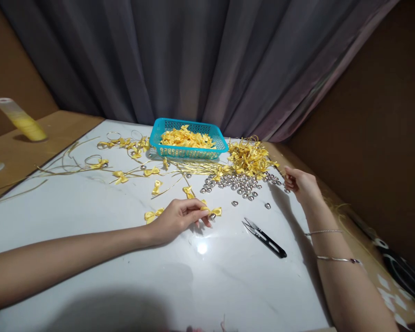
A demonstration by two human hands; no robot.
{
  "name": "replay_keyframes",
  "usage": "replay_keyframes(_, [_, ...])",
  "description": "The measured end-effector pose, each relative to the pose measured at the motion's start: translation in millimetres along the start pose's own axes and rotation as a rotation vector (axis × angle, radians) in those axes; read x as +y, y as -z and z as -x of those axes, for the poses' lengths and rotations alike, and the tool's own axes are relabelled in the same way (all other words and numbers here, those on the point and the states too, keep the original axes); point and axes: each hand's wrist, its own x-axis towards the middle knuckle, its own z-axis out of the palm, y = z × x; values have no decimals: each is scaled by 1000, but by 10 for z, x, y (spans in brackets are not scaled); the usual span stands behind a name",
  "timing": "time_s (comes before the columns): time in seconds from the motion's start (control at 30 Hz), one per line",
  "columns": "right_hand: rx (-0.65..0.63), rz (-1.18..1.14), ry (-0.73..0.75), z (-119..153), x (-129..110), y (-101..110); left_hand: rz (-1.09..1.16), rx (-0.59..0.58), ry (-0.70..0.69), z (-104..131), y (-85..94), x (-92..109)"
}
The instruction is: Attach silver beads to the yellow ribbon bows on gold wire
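Note:
My left hand [185, 216] is closed in a pinch on a yellow ribbon bow [216, 211]. A silver bead [211, 216] shows against that bow at my fingertips. Another yellow bow [153, 215] lies just behind the same hand, partly covered by it. Off to the right, my right hand [300, 184] is raised with its fingers pressed together; what they hold, if anything, is too small to make out. Loose silver beads [240, 184] lie spread to the left of that hand. Black thread snips [265, 239] rest on the white tabletop [131, 276] between my forearms.
A blue basket [155, 133] of yellow bows stands at the back. Beside it sits a heap of bows on gold cord [249, 157]. Gold cords [200, 167] stretch across the table's far part. Yellow ribbon spools [31, 127] stand at left, black-handled scissors [401, 272] at right.

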Motion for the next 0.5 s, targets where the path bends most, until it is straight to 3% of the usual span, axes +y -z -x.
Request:
replay_keyframes(0.13, [143, 271, 136, 113, -151, -126, -21, 27, -15, 2, 1, -30])
replay_keyframes(0.27, [120, 460, 349, 502, -464, -464, -14, 90, -8, -6, -8, -39])
replay_keyframes(0.33, [-119, 715, 668, 820, -607, -692, -16, 116, 4, -10, -12, -30])
replay_keyframes(0.4, [-487, 847, 883, 1147, -696, -912, -31, 135, 9, -13, -13, -21])
replay_keyframes(0.43, [-590, 941, 953, 1290, -716, -1007, -44, 142, 5, -14, -12, -18])
replay_keyframes(0.5, [-651, 1109, 1066, 1496, -714, -1151, -79, 152, -16, -16, -10, -19])
